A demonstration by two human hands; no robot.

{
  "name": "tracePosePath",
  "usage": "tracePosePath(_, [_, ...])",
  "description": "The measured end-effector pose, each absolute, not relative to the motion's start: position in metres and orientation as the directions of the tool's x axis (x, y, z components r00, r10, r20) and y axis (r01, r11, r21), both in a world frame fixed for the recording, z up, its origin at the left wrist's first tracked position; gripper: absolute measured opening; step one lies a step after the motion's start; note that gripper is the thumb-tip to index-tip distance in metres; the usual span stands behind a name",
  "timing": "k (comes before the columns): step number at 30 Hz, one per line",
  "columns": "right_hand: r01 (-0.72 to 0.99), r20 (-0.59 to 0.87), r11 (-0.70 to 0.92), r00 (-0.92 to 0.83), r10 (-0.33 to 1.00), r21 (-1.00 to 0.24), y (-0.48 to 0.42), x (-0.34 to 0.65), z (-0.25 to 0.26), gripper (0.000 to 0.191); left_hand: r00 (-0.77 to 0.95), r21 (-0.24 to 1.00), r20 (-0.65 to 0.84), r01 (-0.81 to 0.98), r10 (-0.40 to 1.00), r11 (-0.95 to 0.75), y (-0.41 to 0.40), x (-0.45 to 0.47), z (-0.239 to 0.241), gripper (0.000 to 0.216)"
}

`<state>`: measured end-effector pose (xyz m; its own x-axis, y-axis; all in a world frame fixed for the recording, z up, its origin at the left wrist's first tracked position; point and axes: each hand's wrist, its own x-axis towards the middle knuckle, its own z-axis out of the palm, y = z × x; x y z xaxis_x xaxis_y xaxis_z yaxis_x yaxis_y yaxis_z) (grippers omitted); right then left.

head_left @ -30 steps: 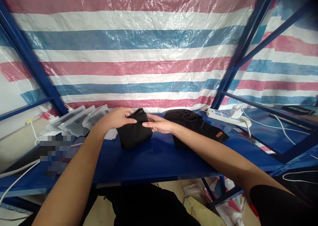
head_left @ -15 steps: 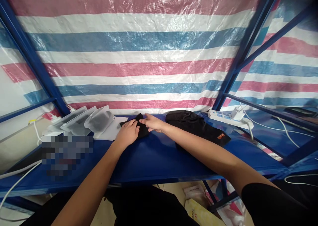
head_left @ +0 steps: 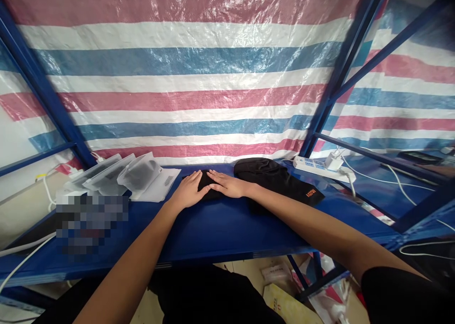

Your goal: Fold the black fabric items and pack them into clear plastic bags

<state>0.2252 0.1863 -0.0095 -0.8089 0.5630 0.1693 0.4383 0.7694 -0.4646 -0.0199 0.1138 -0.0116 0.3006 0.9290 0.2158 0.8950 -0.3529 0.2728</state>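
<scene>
A small folded black cloth (head_left: 205,180) lies on the blue tabletop (head_left: 220,234), mostly covered by my hands. My left hand (head_left: 190,191) rests flat on its left part, fingers stretched out. From the other side, my right hand (head_left: 229,184) lies flat on the cloth's right part, fingers extended, the thumbs of both hands meeting over it. Close to my right hand is a larger black fabric item (head_left: 270,177) with orange lettering at its right end. What the black cloth is exactly cannot be made out.
Frosted zip bags (head_left: 137,174) and a white sheet (head_left: 161,184) stand at the left. A white power strip (head_left: 322,169) with plugs lies at the back right. Blue metal posts (head_left: 344,68) frame the table, with a striped tarp (head_left: 199,94) behind. A pixelated patch covers the front left.
My hands have gone from gripping and folding the black cloth to lying flat over it. The cloth now lies flatter and more compact, and more of the white sheet is uncovered.
</scene>
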Motion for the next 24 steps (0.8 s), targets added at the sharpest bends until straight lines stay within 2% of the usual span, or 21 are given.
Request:
tracePosePath(3, [0.427,0.316,0.841,-0.79,0.526,-0.331,0.174,0.23,-0.003,0.07,0.291,0.31,0.212,0.885,0.933,-0.346,0.118,-0.026,-0.012,0.089])
tracePosePath(6, [0.291,0.453,0.94,-0.824,0.34,-0.177,0.154,0.23,0.007,0.053,0.284,0.311,0.21,0.888,0.936,-0.339,0.12,-0.027,-0.013,0.087])
tracePosePath(9, [0.216,0.451,0.969,-0.858,0.245,-0.116,0.142,0.229,0.009,0.061,0.291,0.321,0.19,0.885,0.938,-0.339,0.122,-0.027,-0.012,0.077])
tracePosePath(12, [0.23,0.433,0.969,-0.867,0.247,-0.094,0.144,0.23,0.005,0.057,0.298,0.348,0.25,0.86,0.921,-0.373,0.118,-0.03,-0.007,0.065])
tracePosePath(14, [0.22,0.426,0.972,-0.874,0.233,-0.079,0.149,0.232,0.003,0.045,0.372,0.321,0.355,0.813,0.857,-0.486,0.112,-0.033,-0.002,0.055])
tracePosePath(17, [0.202,0.427,0.977,-0.879,0.214,-0.073,0.155,0.235,0.004,0.039,0.502,0.251,0.475,0.71,0.723,-0.658,0.098,-0.036,0.007,0.04])
tracePosePath(19, [0.191,0.436,0.977,-0.874,0.215,-0.099,0.156,0.236,0.006,0.038,0.525,0.249,0.481,0.686,0.702,-0.684,0.091,-0.038,0.01,0.032])
tracePosePath(24, [0.206,0.495,0.945,-0.812,0.309,-0.253,0.157,0.239,0.01,0.038,0.477,0.339,0.381,0.725,0.792,-0.6,0.085,-0.045,0.014,0.042])
